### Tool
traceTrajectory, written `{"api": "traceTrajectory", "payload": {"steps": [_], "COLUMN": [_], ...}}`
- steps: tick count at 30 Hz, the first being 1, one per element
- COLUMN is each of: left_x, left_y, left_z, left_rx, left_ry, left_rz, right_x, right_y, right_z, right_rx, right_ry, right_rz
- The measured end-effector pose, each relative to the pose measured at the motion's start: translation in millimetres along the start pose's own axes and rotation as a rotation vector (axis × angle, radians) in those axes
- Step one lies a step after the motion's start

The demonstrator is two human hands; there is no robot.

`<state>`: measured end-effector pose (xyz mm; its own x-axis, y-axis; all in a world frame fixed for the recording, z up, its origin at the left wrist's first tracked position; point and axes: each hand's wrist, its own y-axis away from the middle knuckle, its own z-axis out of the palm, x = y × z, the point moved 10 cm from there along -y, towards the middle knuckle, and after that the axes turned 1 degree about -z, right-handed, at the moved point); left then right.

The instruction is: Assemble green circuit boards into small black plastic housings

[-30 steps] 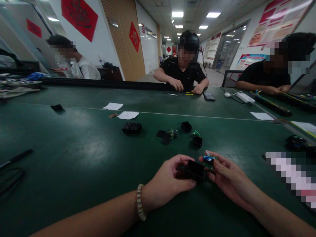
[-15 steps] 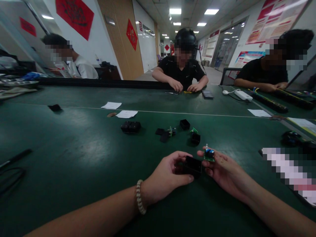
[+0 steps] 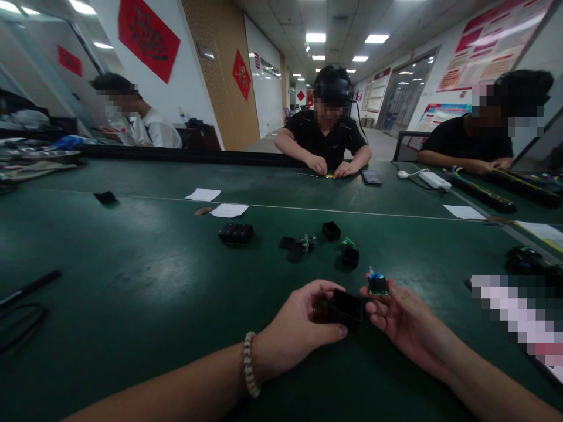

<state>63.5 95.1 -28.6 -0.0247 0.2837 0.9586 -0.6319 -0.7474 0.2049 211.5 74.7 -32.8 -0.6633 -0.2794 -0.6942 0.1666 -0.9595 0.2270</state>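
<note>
My left hand [image 3: 303, 319], with a beaded bracelet [image 3: 250, 364] on its wrist, is closed round a small black box [image 3: 346, 310] whose open side faces up. Just to the right, my right hand [image 3: 407, 319] pinches a small green circuit board [image 3: 378, 285] carrying blue and black components. The board is held beside the box, apart from it. Beyond my hands lie another open black box [image 3: 331, 231], a black case with a green board [image 3: 350, 255], a loose circuit board [image 3: 308, 242] and flat black covers [image 3: 294, 252].
Two closed black boxes [image 3: 236, 234] sit side by side on the green table [image 3: 145, 305]. White papers [image 3: 229, 210] lie farther back. A cable [image 3: 30, 322] is at left, a blurred flat object [image 3: 514, 316] at right. Across the table a person [image 3: 328, 135] handles small parts.
The whole view has tilted slightly, so the scene sits lower. Both hands keep their holds on the black box and the circuit board, with the board turned slightly.
</note>
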Motion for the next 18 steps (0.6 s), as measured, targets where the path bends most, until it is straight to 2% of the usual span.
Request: {"api": "traceTrajectory", "payload": {"steps": [18], "left_x": [1.5], "left_y": [0.9], "left_z": [2.0], "left_rx": [-0.006], "left_ry": [0.02], "left_rz": [-0.017], "right_x": [2.6], "right_y": [0.5], "right_z": [-3.1], "right_rx": [0.006], "right_ry": [-0.039], "right_rz": [0.006]}}
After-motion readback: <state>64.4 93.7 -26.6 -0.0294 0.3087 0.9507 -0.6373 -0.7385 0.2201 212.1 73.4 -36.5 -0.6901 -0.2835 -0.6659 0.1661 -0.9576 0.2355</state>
